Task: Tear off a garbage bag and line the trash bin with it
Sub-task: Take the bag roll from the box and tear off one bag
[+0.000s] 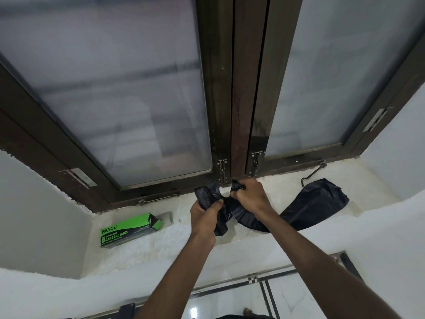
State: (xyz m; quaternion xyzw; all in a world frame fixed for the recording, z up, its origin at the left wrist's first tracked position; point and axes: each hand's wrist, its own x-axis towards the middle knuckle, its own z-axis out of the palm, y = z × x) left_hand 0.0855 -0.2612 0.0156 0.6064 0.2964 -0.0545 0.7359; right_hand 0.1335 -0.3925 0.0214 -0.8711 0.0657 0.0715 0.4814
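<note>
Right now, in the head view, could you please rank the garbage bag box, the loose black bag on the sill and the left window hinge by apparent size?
1. Black bag
2. Garbage bag box
3. Window hinge

Two bare forearms rise from the bottom of the view, with no sleeve, cuff, watch, bracelet or ring on any part that shows. The left hand (204, 217) and the right hand (249, 195) are ungloved, with knuckles and short fingers plainly outlined; the left forearm looks slim and straight, while the right forearm looks longer and broadens towards the lower right corner. At the bottom edge, between the forearms, a dark strip of clothing and the rounded tip of what seems a bare toe show, both too small to tell more.
</note>
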